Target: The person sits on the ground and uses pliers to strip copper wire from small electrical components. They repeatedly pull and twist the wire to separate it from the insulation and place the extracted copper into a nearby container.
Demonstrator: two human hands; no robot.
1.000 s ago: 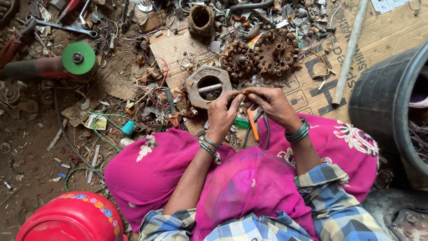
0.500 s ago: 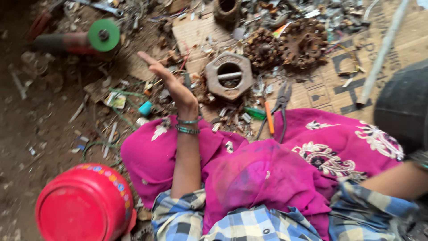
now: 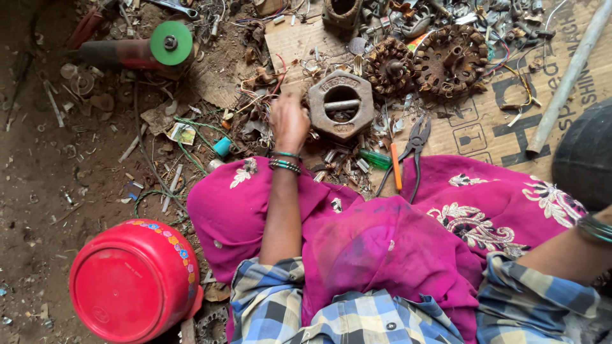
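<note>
Fingers of the left hand (image 3: pixel 289 121) curl down into wire scraps (image 3: pixel 255 121) beside the hexagonal iron weight (image 3: pixel 340 105); whether they grasp anything cannot be told. Right hand out of view. Pliers (image 3: pixel 411 150) lie near the knee, within reach.

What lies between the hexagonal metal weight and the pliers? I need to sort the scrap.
In the head view, short metal scraps and a green-handled screwdriver lie between the hexagonal weight and pliers.
</note>
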